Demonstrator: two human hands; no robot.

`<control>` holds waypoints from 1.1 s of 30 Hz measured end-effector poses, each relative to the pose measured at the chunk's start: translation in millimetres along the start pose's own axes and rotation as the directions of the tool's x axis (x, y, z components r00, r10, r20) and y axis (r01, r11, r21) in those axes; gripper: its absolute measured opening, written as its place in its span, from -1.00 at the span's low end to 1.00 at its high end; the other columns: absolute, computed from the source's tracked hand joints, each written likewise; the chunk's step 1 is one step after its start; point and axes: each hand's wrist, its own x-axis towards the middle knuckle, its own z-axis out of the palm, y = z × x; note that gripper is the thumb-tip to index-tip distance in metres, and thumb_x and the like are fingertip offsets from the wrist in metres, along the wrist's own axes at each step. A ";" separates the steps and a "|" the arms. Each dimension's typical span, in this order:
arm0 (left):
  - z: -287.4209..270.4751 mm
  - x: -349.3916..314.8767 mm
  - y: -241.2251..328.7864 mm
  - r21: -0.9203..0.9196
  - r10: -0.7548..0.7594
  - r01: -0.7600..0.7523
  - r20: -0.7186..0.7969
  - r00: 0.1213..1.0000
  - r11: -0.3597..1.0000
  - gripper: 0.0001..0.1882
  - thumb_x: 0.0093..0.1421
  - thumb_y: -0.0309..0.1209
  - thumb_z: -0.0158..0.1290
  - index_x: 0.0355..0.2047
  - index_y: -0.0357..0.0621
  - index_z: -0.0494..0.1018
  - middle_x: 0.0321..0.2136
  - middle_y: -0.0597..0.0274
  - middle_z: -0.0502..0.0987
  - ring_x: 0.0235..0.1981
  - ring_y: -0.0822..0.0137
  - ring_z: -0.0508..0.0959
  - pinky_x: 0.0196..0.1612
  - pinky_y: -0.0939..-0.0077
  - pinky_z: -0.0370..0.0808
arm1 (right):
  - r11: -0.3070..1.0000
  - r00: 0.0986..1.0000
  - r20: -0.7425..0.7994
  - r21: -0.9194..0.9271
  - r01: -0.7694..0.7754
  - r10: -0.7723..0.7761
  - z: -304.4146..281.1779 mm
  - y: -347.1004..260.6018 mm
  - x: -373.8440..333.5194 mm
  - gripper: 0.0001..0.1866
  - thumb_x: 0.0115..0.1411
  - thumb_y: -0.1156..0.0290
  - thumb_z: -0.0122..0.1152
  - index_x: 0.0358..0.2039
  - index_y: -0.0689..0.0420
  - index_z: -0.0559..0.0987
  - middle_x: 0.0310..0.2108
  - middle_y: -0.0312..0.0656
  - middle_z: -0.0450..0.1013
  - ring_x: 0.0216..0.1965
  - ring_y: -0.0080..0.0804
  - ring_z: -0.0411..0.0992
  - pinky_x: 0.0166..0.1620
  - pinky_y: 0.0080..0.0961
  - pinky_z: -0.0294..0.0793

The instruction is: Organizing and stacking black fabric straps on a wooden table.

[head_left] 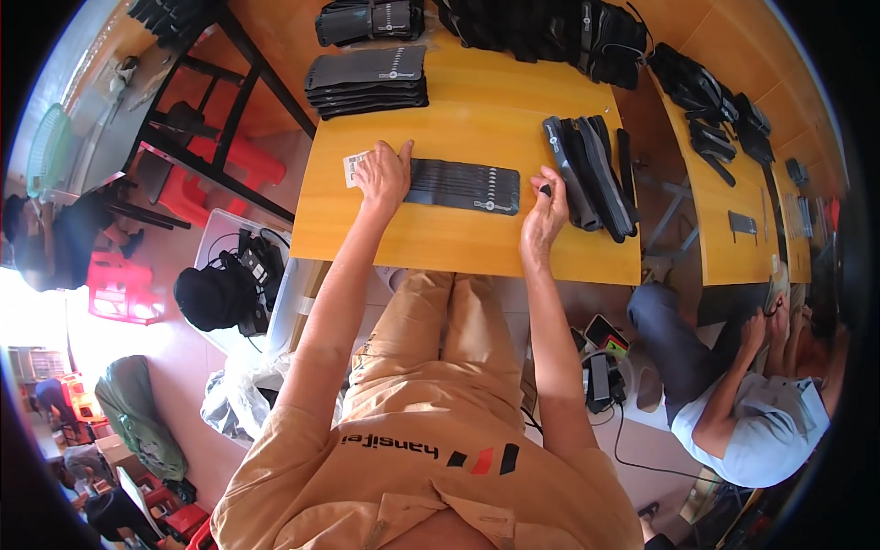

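A flat dark-grey fabric strip (463, 186) lies lengthwise across the yellow table in front of me, with a row of pale marks near its right end. My left hand (383, 176) rests on the strip's left end, palm down, its thumb apart from the fingers. From under those fingers sticks out a white printed label (352, 169). Just beyond the strip's right end is my right hand (546, 215), turned on its side with loosely bent fingers and nothing visible in it. A black band (546, 191) sits on one of its fingers.
Beside my right hand lies a fanned pile of dark strips (591, 174). A neat stack of similar strips (367, 81) stands at the table's (367, 243) far left, with black bundles (541, 32) behind. A co-worker (752, 417) sits at the right by another table.
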 end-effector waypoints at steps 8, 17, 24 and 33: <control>8.2 -8.2 1.9 -0.014 0.024 -0.025 -0.077 0.997 1.000 -0.53 0.19 -0.10 -0.02 -0.58 -0.31 0.50 -0.55 -0.19 0.50 -0.45 -0.17 0.52 -0.35 0.05 0.42 | 0.990 1.000 0.006 -0.142 0.017 -0.016 3.3 -8.8 -0.5 -0.74 0.15 0.51 -0.19 -0.23 0.26 0.47 -0.34 -0.07 0.45 -0.27 -0.26 0.44 -0.14 -0.41 0.37; 0.6 -11.7 10.2 -0.020 0.095 -0.095 -0.011 0.995 0.995 -0.60 0.23 -0.19 -0.05 -0.52 -0.31 0.48 -0.53 -0.20 0.49 -0.40 -0.16 0.50 -0.33 0.02 0.39 | 0.993 1.000 -0.013 -0.118 0.010 -0.011 2.1 -1.4 0.0 -0.75 0.16 0.48 -0.19 -0.27 0.27 0.48 -0.37 -0.05 0.45 -0.29 -0.21 0.44 -0.16 -0.39 0.37; -43.7 -18.2 34.5 -0.041 0.317 -0.334 -0.226 0.921 0.942 -0.63 0.23 -0.25 -0.05 -0.65 -0.22 0.35 -0.66 -0.07 0.45 -0.63 -0.11 0.46 -0.55 0.09 0.37 | 0.988 1.000 -0.010 -0.156 -0.013 0.012 5.4 -10.2 -1.2 -0.75 0.17 0.47 -0.18 -0.23 0.27 0.45 -0.38 -0.05 0.44 -0.31 -0.25 0.44 -0.16 -0.38 0.38; -137.9 -73.8 45.6 -0.172 0.503 -0.615 -0.432 0.749 0.769 -0.72 0.17 -0.41 0.04 -0.65 -0.18 0.28 -0.74 0.10 0.35 -0.79 0.12 0.36 -0.72 0.35 0.28 | 0.962 0.997 0.030 0.264 -0.071 0.065 -3.4 10.1 3.8 -0.75 0.21 0.44 -0.19 -0.20 0.25 0.44 -0.36 -0.22 0.36 -0.29 -0.52 0.35 -0.14 -0.59 0.35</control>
